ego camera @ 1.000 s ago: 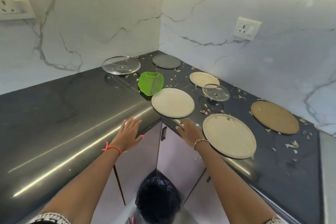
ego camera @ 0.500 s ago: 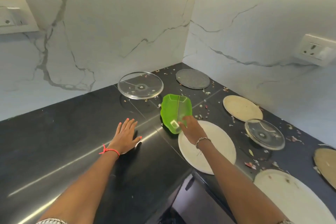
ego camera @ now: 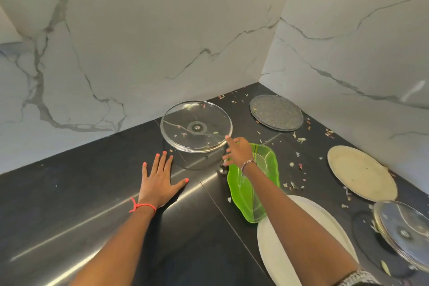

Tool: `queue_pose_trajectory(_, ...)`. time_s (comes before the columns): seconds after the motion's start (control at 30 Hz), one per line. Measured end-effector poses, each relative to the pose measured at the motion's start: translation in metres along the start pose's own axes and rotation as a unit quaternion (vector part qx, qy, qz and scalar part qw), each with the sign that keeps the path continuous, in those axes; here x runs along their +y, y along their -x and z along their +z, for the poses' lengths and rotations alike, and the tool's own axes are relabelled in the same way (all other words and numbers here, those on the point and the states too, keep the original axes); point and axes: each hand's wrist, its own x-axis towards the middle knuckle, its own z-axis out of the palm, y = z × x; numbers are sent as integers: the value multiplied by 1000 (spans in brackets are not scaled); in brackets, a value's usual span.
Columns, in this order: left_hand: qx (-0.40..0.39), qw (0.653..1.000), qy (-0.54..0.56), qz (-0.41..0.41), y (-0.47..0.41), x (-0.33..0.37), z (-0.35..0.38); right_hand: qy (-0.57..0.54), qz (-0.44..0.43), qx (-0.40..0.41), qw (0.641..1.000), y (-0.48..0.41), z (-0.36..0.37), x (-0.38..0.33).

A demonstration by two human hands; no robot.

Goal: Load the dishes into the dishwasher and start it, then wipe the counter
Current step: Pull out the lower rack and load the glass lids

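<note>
Two hands show in the head view; what has changed in half a second? — Student

The right hand (ego camera: 239,152) has left the near end of the green dish (ego camera: 242,195), which it was gripping. It now reaches forward, fingers loosely spread and holding nothing. Its index fingertip (ego camera: 226,138) is at the near rim of the large glass lid (ego camera: 196,126); contact cannot be confirmed. The left hand (ego camera: 160,181) remains palm down on the counter (ego camera: 69,193), fingers straight and spread. — Tutor

Where does the dish lie, and what is it like? — Student

It lies under the right forearm, its near tip meeting the rim of the white plate (ego camera: 269,248). It is translucent green, leaf-shaped, with pale moulded veins. The large lid is clear and round, with a metal fitting at its centre and scraps stuck to it. A second glass lid (ego camera: 404,227) sits at the right edge of the view. Behind it is a matte cream plate (ego camera: 362,173), and in the far corner a flat grey disc (ego camera: 276,112) with a rough, speckled face. — Tutor

And the setting? — Student

The counter is glossy black stone, L-shaped, and streaked with reflected light. Food scraps (ego camera: 292,184) litter its right half, between the dishes. Two walls (ego camera: 162,30) of white marble with grey veins meet at the corner. — Tutor
</note>
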Motion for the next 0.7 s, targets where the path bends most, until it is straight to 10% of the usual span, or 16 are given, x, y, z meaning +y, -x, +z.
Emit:
queue_pose_trajectory(0.4,-7,1000,-12,-9,-2,-2,2,-319,169,-69,930,-35,47,-3)
queue_pose_trajectory(0.7,-4,1000,-26,-5,-4,-1,4,-349,150,-31,924,-35,47,-3)
